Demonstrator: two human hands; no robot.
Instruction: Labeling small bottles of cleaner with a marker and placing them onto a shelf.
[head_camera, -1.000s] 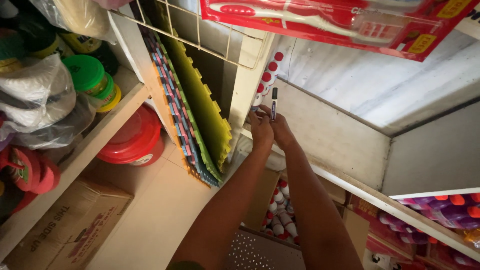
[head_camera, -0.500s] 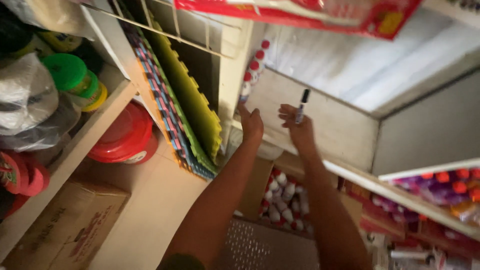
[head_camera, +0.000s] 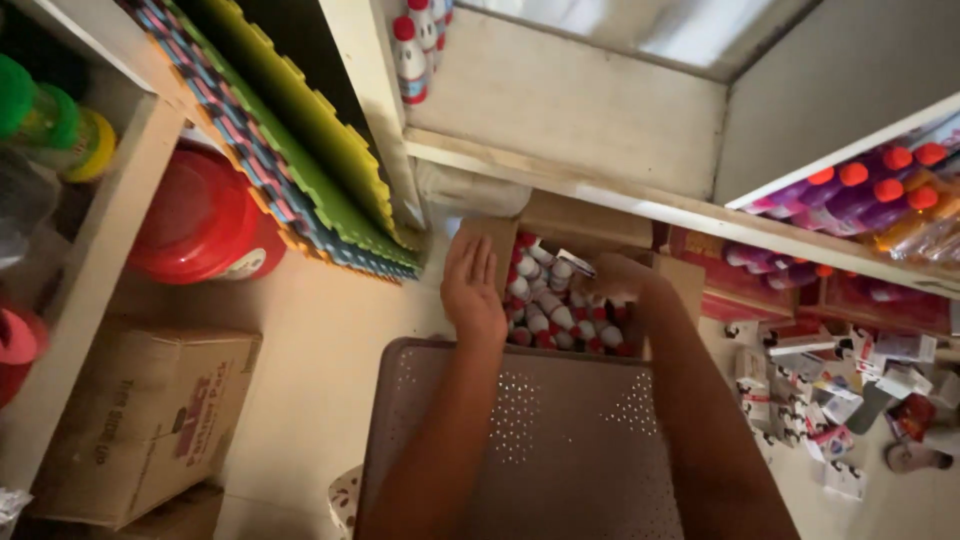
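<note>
Cardboard box (head_camera: 560, 225), left hand (head_camera: 473, 290), perhaps touching

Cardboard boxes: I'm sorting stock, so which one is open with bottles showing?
The box under the hands, full of white, red-capped bottles; the box at left is shut.

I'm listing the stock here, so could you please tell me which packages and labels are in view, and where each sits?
Open cardboard box: under both hands, brown, filled with small white bottles with red caps.
Closed cardboard carton: lower left floor, brown, red print.
Small cartons: scattered on the right floor, white with dark marks.
Labelled white bottles: top centre, red caps.
</note>
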